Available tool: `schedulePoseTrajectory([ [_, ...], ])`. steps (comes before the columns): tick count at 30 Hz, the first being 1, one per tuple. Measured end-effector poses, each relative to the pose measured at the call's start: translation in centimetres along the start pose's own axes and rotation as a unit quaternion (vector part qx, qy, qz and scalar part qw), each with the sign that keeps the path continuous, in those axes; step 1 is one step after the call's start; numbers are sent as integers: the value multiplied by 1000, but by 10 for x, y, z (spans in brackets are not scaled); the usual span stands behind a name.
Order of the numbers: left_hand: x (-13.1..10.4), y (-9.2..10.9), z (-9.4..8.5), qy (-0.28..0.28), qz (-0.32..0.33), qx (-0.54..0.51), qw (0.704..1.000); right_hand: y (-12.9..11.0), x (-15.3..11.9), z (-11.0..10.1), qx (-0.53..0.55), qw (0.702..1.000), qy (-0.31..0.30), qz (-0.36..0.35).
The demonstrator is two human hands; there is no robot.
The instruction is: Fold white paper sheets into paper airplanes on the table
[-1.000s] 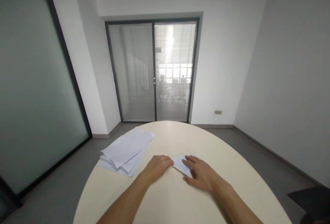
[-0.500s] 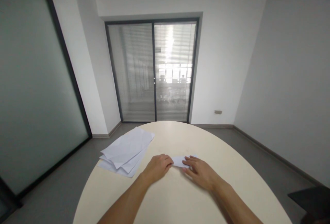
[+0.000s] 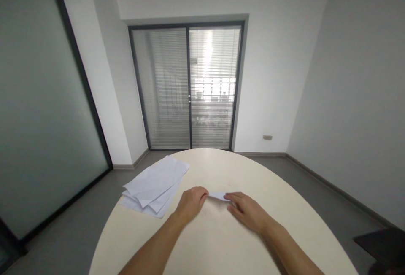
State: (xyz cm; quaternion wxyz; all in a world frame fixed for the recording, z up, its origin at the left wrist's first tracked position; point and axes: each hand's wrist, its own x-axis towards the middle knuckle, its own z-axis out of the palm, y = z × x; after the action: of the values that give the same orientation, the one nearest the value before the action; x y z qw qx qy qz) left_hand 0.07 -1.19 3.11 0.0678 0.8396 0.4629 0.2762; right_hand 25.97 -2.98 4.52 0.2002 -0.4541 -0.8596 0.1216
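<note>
Over the middle of the round table, a small narrow piece of folded white paper [image 3: 217,196] spans the space between my hands. My left hand [image 3: 192,201] is closed on its left end, thumb and fingers pinched together. The near edge of the paper looks slightly raised, with a shadow under it. My right hand [image 3: 248,211] has its fingers stretched out over the right end, touching it. Its thumb is apart from the fingers, on the near side, off the paper. The ends of the paper are hidden under my fingers.
Several loose white sheets [image 3: 158,182] lie in an uneven stack at the table's left edge. The pale round table [image 3: 202,245] curves away on both sides. A dark object [image 3: 382,243] juts in at the lower right. Glass doors [image 3: 188,89] with blinds stand beyond.
My left hand has moved slightly left and away, lifting and tilting the folded paper so less of its top shows. My right thumb has shifted slightly right, away from the paper.
</note>
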Motion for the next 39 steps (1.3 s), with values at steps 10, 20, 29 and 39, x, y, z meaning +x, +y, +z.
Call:
schedulePoseTrajectory([
  [10, 0, 1, 0, 55, -38, -54, 996, 6, 4, -1, -35, 994, 40, 98],
  [20, 1, -10, 14, 32, -63, -98, 993, 16, 7, 4, 12, 987, 65, 145],
  [29, 0, -16, 20, 30, -74, -90, 993, 27, 9, 17, 12, 987, 88, 134],
  [39, -2, -12, 16, 15, -51, 2, 999, 22, 11, 21, -56, 991, 84, 91],
])
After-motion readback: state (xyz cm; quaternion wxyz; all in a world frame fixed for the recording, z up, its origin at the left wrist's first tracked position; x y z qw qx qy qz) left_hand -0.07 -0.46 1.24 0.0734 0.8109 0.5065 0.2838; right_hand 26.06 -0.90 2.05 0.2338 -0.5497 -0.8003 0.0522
